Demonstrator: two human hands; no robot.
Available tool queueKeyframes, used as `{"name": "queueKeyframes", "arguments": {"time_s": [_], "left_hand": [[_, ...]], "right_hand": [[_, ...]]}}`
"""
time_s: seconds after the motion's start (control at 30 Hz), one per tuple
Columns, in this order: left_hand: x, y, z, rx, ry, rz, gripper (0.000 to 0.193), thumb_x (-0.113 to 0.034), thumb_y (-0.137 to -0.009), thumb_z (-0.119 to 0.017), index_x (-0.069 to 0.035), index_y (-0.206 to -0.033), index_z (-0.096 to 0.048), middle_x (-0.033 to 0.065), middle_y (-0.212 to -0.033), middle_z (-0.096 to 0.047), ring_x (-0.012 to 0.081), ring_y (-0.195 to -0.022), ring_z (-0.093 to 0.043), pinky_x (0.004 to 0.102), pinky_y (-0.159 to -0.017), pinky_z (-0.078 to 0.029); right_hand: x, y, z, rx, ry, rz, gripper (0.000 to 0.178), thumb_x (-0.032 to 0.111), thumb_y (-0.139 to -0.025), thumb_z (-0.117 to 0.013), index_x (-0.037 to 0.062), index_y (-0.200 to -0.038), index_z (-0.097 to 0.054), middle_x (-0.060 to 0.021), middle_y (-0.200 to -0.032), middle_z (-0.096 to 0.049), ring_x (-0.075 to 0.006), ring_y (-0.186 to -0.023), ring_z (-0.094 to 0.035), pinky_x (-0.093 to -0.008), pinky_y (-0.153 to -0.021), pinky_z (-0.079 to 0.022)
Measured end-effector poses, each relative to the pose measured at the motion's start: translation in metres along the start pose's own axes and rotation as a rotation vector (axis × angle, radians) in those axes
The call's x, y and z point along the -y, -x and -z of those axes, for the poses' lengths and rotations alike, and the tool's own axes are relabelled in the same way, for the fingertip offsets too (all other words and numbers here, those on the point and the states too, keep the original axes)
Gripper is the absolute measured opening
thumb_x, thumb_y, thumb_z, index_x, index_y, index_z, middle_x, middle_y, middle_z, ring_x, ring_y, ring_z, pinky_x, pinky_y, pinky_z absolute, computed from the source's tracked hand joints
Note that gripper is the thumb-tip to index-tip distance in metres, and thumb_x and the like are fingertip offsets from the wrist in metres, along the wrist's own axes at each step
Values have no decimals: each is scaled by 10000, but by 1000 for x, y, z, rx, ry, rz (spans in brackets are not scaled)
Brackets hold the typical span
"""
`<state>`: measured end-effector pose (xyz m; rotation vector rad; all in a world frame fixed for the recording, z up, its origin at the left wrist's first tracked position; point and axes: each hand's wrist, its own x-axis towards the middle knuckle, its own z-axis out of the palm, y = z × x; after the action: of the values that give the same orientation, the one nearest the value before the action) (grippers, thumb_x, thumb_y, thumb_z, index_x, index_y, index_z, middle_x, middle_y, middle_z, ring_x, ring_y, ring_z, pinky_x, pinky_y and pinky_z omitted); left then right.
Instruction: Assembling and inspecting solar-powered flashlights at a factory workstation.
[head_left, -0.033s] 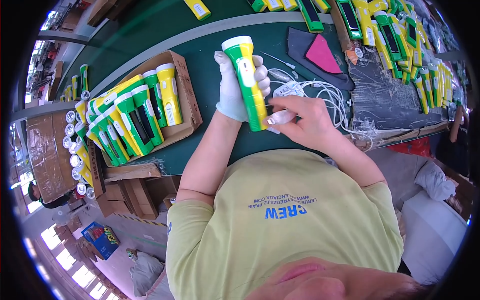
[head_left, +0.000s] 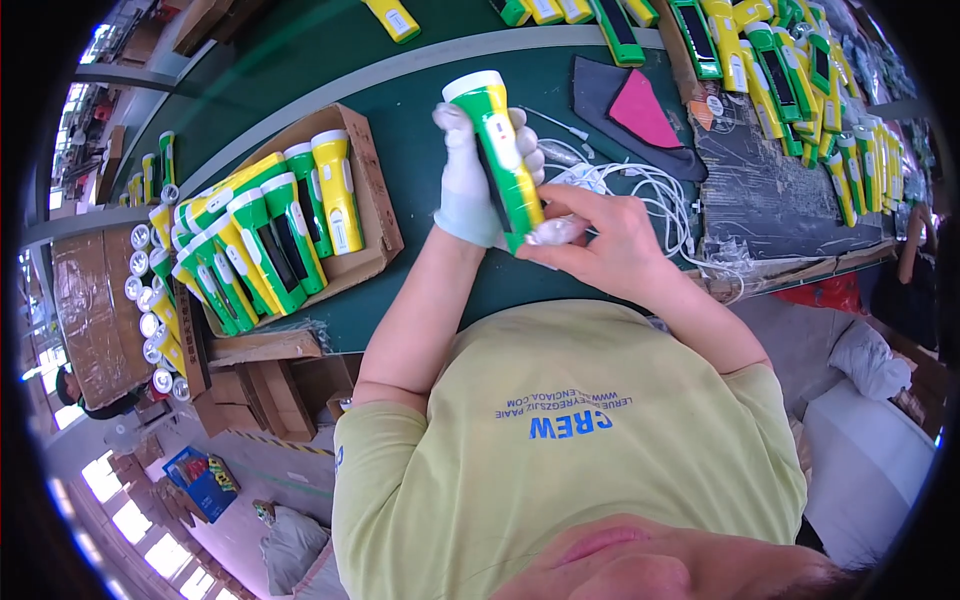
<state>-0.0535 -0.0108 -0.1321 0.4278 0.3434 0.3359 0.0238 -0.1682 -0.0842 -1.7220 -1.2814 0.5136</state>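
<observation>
Left hand (head_left: pixel 463 175) gripped the torch (head_left: pixel 500 150) mid-body above the bench (head_left: pixel 412 160), lens end pointing away, probably so its tail sat free for the right hand (head_left: pixel 622 235), whose fingers bunched there round a whitish wad (head_left: pixel 560 231), couldn't tell if actually pinching it

Shirt (head_left: pixel 560 345): pale yellow-green, short-sleeved, creased cloth.
Chest print (head_left: pixel 570 424): large blue lettering; two rows of smaller, darker lettering nearer the hem.
Left sleeve (head_left: pixel 380 445): ends near the elbow; small blue marking (head_left: pixel 339 458) at its edge.
Left hand (head_left: pixel 465 172): white glove, pale bluish cuff (head_left: pixel 466 226).
Right hand (head_left: pixel 620 240): back and wrist bare.
</observation>
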Motion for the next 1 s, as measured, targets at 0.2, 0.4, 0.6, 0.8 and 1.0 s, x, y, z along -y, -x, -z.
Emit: {"name": "queueKeyframes", "arguments": {"time_s": [0.2, 0.4, 0.6, 0.8, 1.0], "left_hand": [[-6, 6, -23, 151, 148, -61, 568, -487, -948, -525, -94, -1343, -415, 125, -1125, -598, 254, -961, -610, 447, -846, -514], [5, 1, -43, -68, -222, -284, 492, -421, -960, -552, -78, -1283, -408, 62, -982, -560, 158, -852, -569, 340, -798, -499], [13, -6, -49, 27, -145, -271, 636, -494, -969, -481, -50, -1407, -355, 109, -1198, -553, 218, -1061, -562, 387, -950, -448], [-13, -26, -27, -125, -411, -172, 562, -377, -972, -536, -16, -1377, -391, 108, -1157, -550, 182, -1008, -548, 311, -848, -457], [-41, -88, -7, -296, -313, -122, 395, -335, -927, -614, -118, -1247, -534, 28, -1075, -600, 148, -939, -581, 302, -764, -479]], "right_hand": [[-39, -10, 8, 342, -1337, -623, 254, 218, -914, -618, -33, -900, -661, -96, -777, -686, -75, -411, -456, -214, -371, -268], [-32, -13, 17, -139, -403, -143, 376, 321, -843, -734, 5, -1031, -661, -47, -778, -650, -67, -612, -557, -223, -528, -445], [-31, -19, 77, -133, -30, 88, 469, 314, -781, -768, -18, -1065, -596, -102, -813, -689, -248, -738, -688, -354, -671, -542], [-103, -17, 192, -338, 319, -278, 331, 329, -867, -689, 23, -988, -656, -30, -876, -655, -109, -788, -598, -286, -699, -480], [-149, -22, 319, -751, 1027, -635, 614, 582, -869, -541, 27, -1128, -585, -208, -997, -680, -353, -984, -654, -440, -834, -501]]}}
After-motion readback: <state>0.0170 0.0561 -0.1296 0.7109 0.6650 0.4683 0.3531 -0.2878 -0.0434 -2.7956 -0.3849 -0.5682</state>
